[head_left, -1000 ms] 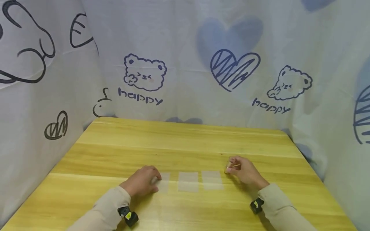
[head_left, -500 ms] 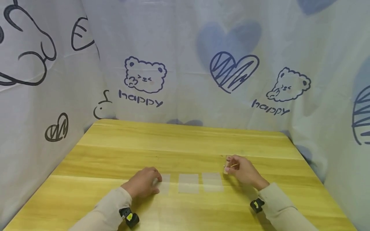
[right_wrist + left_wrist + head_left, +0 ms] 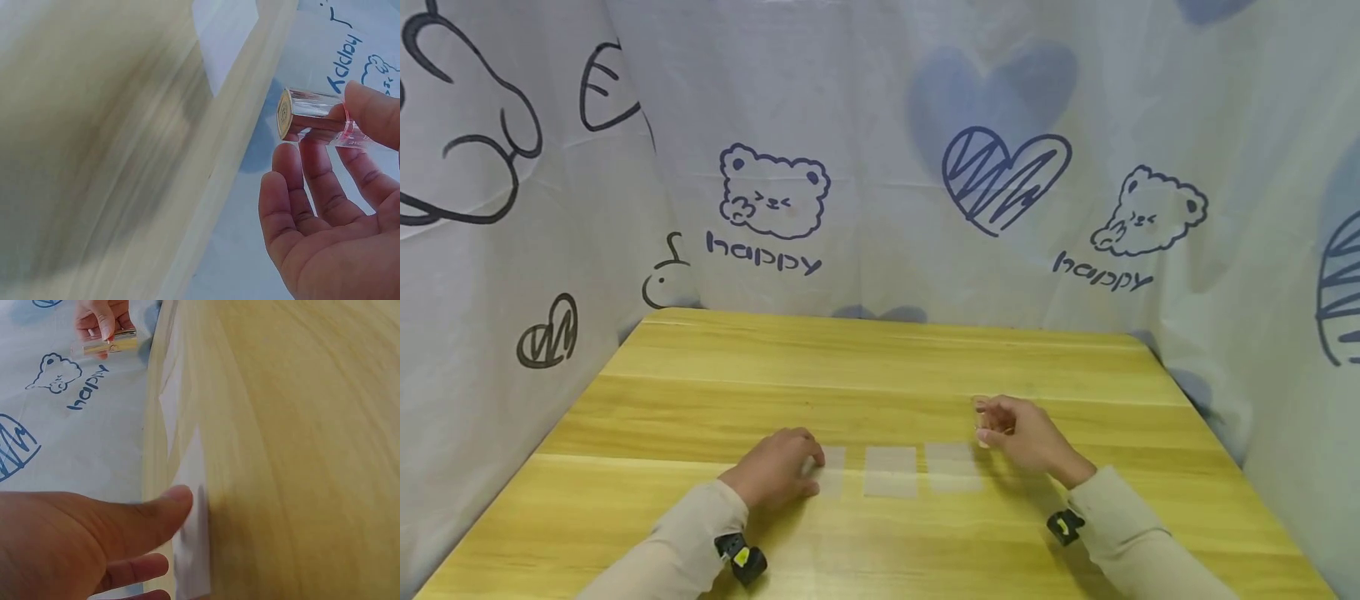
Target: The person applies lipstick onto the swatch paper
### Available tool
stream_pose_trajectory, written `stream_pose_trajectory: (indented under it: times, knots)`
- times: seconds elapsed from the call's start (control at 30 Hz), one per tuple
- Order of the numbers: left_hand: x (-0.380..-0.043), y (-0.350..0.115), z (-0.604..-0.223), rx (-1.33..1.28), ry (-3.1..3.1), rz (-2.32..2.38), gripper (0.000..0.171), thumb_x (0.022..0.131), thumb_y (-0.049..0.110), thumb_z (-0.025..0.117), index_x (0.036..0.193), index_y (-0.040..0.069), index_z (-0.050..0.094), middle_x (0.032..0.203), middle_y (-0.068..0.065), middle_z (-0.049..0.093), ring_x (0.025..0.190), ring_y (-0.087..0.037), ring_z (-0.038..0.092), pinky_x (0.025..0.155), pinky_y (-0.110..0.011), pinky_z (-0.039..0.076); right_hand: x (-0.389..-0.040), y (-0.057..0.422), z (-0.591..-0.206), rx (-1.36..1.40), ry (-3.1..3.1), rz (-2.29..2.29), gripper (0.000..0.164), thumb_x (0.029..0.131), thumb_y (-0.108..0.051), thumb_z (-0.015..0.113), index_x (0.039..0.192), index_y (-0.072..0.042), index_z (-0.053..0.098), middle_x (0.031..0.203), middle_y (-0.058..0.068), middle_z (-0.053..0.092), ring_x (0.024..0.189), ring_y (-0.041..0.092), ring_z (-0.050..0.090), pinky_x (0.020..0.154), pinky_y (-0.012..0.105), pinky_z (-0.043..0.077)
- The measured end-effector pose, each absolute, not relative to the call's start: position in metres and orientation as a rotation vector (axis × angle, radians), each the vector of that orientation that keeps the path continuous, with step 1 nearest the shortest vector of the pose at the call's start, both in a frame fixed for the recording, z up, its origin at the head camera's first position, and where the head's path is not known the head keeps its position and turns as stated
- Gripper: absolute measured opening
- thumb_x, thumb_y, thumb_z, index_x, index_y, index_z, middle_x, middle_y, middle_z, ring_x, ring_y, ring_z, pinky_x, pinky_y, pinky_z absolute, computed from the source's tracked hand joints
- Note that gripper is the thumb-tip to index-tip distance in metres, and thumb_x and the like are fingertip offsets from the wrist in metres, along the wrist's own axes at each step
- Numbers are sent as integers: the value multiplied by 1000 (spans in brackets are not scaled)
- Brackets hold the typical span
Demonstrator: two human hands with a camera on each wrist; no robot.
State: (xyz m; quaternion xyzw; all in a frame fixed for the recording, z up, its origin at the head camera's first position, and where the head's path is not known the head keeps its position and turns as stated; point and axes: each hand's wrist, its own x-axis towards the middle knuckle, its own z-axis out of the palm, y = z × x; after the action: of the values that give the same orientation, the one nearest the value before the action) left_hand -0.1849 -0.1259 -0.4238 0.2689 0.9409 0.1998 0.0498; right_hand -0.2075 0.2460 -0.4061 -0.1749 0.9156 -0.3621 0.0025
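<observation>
Between the thumb and fingers of my right hand [image 3: 1033, 437] is a small lipstick tube [image 3: 312, 114], with a shiny gold base and a clear, pink-tinged end. It is held above the table, beside the rightmost white paper square [image 3: 952, 467]. In the right wrist view the gold base points left and the tube lies nearly level. My left hand [image 3: 773, 468] is at the leftmost paper square [image 3: 831, 472], partly covering it, its thumb and fingers loosely extended with nothing between them. Whether it touches the paper I cannot tell. A middle paper square [image 3: 891, 472] lies between.
The squares lie in a row on a yellow wood-grain table [image 3: 865, 550]. White curtains [image 3: 880, 100] with bear and heart drawings hang behind and at both sides. A small black camera [image 3: 741, 558] is strapped to each wrist.
My right hand has moved slightly up and left with the lipstick tube, which has tilted from leaning to more upright. My left hand has shifted slightly right. The paper squares lie as before.
</observation>
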Motion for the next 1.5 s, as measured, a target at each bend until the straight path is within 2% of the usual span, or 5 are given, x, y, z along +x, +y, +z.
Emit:
stream_pose_trajectory:
  times: [0.27, 0.5, 0.83, 1.5]
  knots:
    - [-189, -118, -415, 898, 2867, 657, 28, 85, 17, 76, 106, 1, 68, 110, -14, 63, 102, -33, 60, 89, -47, 48, -203, 238, -398, -615, 2870, -1112, 27, 89, -11, 72, 113, -2, 66, 96, 3, 64, 88, 18, 60, 76, 36, 52]
    - [-191, -107, -407, 988, 2872, 723, 27, 89, 18, 72, 110, 1, 67, 111, -13, 64, 104, -34, 60, 90, -47, 47, -199, 230, -393, -662, 2833, -1097, 28, 89, -14, 72, 115, -3, 66, 92, 1, 63, 82, 16, 60, 68, 31, 50]
    - [-196, -94, -402, 1037, 2837, 740, 38, 91, 18, 70, 122, -2, 61, 115, -16, 65, 100, -31, 62, 84, -45, 50, -201, 219, -395, -817, 2822, -1061, 27, 88, -10, 72, 112, 0, 66, 81, -3, 59, 67, 9, 52, 58, 26, 46]
    - [-198, -62, -389, 1072, 2810, 709, 46, 91, 23, 70, 129, 0, 57, 115, -15, 65, 102, -28, 62, 85, -43, 51, -195, 189, -397, -942, 2797, -1050, 24, 84, -4, 75, 106, -1, 65, 84, -5, 62, 71, 7, 55, 58, 23, 48]
